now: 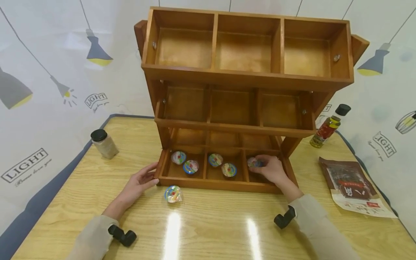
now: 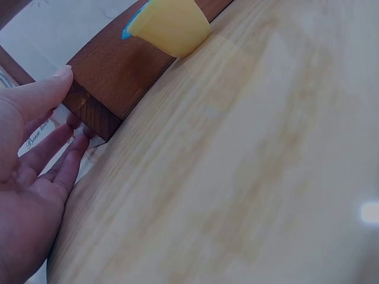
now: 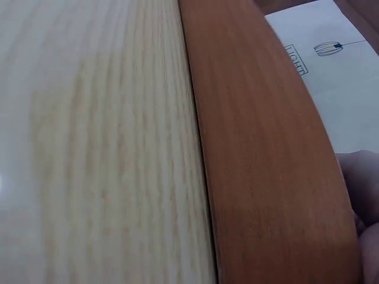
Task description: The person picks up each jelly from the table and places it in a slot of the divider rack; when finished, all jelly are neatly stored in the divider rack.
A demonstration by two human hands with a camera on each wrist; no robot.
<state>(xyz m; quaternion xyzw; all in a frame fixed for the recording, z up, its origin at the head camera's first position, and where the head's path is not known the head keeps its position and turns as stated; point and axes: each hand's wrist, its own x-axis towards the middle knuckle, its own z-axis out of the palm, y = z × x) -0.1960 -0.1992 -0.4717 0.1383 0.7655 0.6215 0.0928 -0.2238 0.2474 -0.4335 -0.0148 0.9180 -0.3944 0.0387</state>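
Note:
A three-tier wooden shelf rack (image 1: 227, 184) stands on the table, each tier split into three compartments. In the head view my right hand (image 1: 273, 169) reaches into the bottom tier's right compartment and pinches a jelly cup (image 1: 252, 162), partly hidden by the fingers. My left hand (image 1: 138, 187) rests against the rack's lower left corner; the left wrist view shows its thumb on the front board and relaxed fingers beside the end. Two jelly cups (image 1: 190, 167) lie in the left compartment and two more jelly cups (image 1: 229, 169) in the middle one. Another jelly cup (image 1: 173, 194) is on the table before the rack.
A black-lidded jar (image 1: 105, 144) stands left of the rack. To the right are an oil bottle (image 1: 328, 128) and a brown-and-white packet (image 1: 354, 187) lying flat. A wall covering printed with lamps rises behind the table (image 1: 211, 227).

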